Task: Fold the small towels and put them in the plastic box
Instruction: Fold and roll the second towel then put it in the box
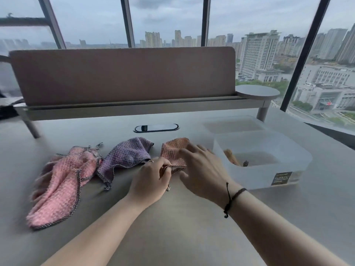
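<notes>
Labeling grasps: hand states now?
Left hand: pinching the orange towel's near edge.
Right hand: open, fingers flat on the orange towel.

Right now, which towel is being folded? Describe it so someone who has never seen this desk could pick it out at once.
Start at the frosted plastic box on the right of the grey desk. Just left of it lies a row of three towels. The one nearest the box, the orange towel, is under both hands: left hand pinching its near edge, right hand resting on it; the purple towel and pink towel lie crumpled and untouched.
</notes>
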`<state>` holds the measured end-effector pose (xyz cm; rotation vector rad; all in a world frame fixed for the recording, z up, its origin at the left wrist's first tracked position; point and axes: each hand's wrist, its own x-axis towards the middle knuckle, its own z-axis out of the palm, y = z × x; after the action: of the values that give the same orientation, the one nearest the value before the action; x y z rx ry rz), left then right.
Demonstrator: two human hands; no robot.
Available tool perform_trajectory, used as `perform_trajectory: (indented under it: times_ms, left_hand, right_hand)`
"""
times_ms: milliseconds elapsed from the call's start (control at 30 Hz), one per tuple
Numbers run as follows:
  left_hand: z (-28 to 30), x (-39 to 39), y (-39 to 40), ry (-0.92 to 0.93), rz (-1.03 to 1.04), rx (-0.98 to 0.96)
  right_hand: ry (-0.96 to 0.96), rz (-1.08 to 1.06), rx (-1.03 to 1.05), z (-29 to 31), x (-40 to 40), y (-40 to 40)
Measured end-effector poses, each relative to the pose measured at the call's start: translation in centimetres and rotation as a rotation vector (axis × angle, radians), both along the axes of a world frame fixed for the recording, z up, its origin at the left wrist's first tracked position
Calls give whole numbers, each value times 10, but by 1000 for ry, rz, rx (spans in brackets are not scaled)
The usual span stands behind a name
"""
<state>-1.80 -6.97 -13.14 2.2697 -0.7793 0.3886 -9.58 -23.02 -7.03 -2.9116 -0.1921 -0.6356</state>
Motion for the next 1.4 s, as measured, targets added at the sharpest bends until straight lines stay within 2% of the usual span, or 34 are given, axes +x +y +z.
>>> perform_trajectory:
  times_ms: [100,200,300,433,533,633,700,800,900,1000,1033,1100,1133,1167,1233,1300,1333,1400]
  left_hand:
    - [6,-14,24,-11,-17,-136]
    - [10,-25,51,-50,23,-181]
    - [11,-24,79,-52,81,-174]
    - [11,-20,100,-15,204,-181]
    - [9,-15,104,111,190,-191]
    - [5,-5,108,121,182,-115]
    - [6,2,113,162,193,-191]
    - [14,8,123,249,183,-429]
    - [32,5,135,551,-54,-732]
    - [43,3,147,956,-396,-926]
    - [45,3,151,1062,-571,-989]
    - [45,3,157,1193,-925,-1105]
    - [48,0,156,1203,-943,-1139]
    - [51,-1,153,1188,-886,-1131]
    - [48,1,147,1065,-578,-1073]
    - [37,6,141,993,-278,-853]
    - [28,11,141,922,-160,-694]
    - [13,15,143,716,35,-412]
  right_hand:
    - [75,-15,29,-41,8,18]
    - [73,-58,93,-53,15,15]
    - [7,-78,242,-52,12,4]
    - [93,21,490,-53,5,-2]
    - [109,78,657,-50,6,2]
    - [122,103,732,-48,4,5]
    - [120,115,770,-46,3,4]
    - [84,166,898,-36,0,8]
    - [169,356,1165,-24,-6,10]
    - [421,562,1542,-14,-13,8]
    - [491,625,1675,-10,-16,8]
    - [548,654,1886,-2,-22,10]
    - [549,617,1951,1,-23,11]
    - [531,540,1967,1,-22,11]
    - [474,296,1871,-1,-16,15]
    - [400,93,1687,-12,-8,17]
    - [344,20,1521,-20,-5,17]
    - [193,-96,982,-37,4,11]
